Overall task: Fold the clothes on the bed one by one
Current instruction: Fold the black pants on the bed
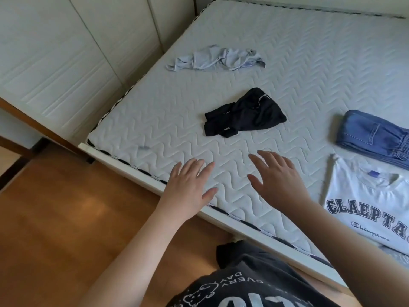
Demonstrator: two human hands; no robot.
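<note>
- On the near edge of the mattress (287, 69): left hand (188, 185) and right hand (276, 176) hover palm-down, fingers straight and spread apart, holding nothing. Judged as a reach toward the next garment.
- Black garment (243, 114) lies crumpled just beyond both hands, mid-mattress; a drawstring or loop shows at its top. Likely next to be folded, being nearest.
- Pale blue garment (217, 59) lies further back, bunched and twisted, well apart from the black one.
- Right side: folded jeans (371, 134) and folded white printed T-shirt (371, 202) lie close together, seemingly a done pile kept clear of the working area.
- Two pieces appear unfolded.
</note>
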